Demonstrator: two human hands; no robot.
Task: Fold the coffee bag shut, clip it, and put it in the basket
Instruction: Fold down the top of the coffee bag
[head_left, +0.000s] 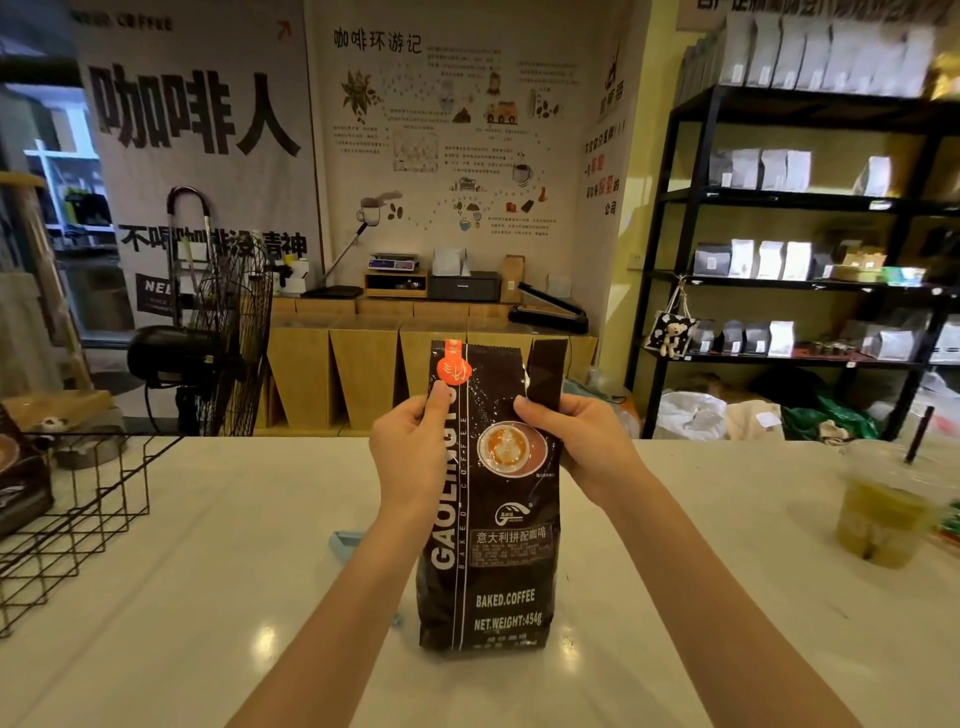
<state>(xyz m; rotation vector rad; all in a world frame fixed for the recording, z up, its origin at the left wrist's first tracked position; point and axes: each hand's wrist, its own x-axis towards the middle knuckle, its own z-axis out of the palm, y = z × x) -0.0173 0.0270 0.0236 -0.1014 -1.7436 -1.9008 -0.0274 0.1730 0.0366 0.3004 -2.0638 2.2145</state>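
A tall black coffee bag (491, 561) with white lettering and a latte picture stands upright on the white counter (234, 597), its top unfolded. My left hand (410, 457) grips the bag's upper left edge, thumb just below the orange label. My right hand (571, 441) grips the upper right side, where a corner flap sticks up. A light blue clip (345, 540) lies on the counter behind my left forearm, mostly hidden. The black wire basket (78, 514) sits at the counter's left edge.
A dark bag (21, 488) lies inside the basket. A plastic cup of greenish drink (880, 519) with a dark straw stands at the right. Beyond the counter are a fan (208, 332), wooden bins and shelves of bags.
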